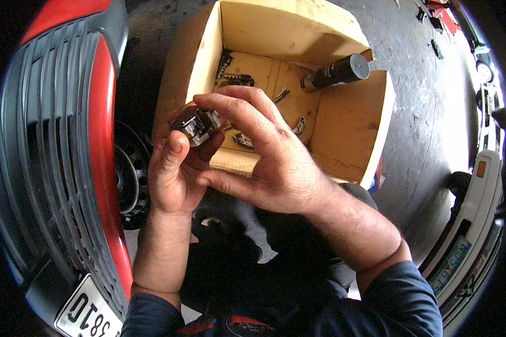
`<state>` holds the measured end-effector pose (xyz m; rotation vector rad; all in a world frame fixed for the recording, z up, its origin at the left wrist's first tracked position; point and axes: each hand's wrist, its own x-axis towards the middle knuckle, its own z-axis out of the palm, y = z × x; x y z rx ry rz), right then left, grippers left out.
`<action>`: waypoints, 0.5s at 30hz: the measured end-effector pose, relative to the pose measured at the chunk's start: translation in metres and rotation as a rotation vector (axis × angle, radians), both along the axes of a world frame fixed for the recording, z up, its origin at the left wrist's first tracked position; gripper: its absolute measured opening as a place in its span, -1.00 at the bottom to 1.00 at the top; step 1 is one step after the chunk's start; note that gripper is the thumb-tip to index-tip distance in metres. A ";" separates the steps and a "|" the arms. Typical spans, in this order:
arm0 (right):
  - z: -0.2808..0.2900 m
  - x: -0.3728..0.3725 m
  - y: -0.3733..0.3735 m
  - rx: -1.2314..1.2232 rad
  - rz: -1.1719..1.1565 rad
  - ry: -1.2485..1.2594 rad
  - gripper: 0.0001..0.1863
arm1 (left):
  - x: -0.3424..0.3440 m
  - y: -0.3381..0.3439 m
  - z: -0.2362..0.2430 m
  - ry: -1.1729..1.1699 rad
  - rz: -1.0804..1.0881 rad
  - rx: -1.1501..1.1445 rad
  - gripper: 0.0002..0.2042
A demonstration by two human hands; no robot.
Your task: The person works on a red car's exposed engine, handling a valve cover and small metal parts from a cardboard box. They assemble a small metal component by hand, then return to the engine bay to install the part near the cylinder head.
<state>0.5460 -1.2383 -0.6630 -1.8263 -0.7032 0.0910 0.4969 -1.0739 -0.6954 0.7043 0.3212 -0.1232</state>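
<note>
A small dark metal mechanical part (199,124) is raised over the near left of a large cardboard box (348,140). My left hand (171,174) grips it from below and the left, its thumb against the near side. My right hand (281,157) arches over from the right, with a fingertip on the part's upper edge and the thumb reaching toward my left palm. Behind my fingers, the box holds dark bolt-like pieces (239,80), a small metal tool (281,94), curved metal pieces (299,126) and a black cylindrical can (337,71) lying tilted at the right.
A red-and-black car front with a slatted grille (56,140) runs along my left, beside a wheel rim (130,199). A white car bumper (466,219) is at the right edge. Small dark objects (436,49) lie on the grey floor (410,84) at the upper right.
</note>
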 end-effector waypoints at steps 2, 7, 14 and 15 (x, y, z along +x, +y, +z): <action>-0.003 -0.003 0.005 0.021 -0.067 0.121 -0.33 | -0.002 -0.005 -0.002 0.009 -0.026 -0.057 -0.35; -0.008 -0.003 0.008 0.035 -0.076 0.046 -0.33 | -0.010 -0.013 0.001 0.024 -0.091 -0.165 -0.18; -0.008 -0.010 0.008 0.006 -0.062 -0.038 -0.35 | -0.009 -0.012 0.005 0.123 -0.119 -0.239 -0.42; -0.008 -0.012 0.011 0.044 -0.068 -0.014 -0.35 | -0.010 -0.017 0.004 0.141 -0.106 -0.230 -0.55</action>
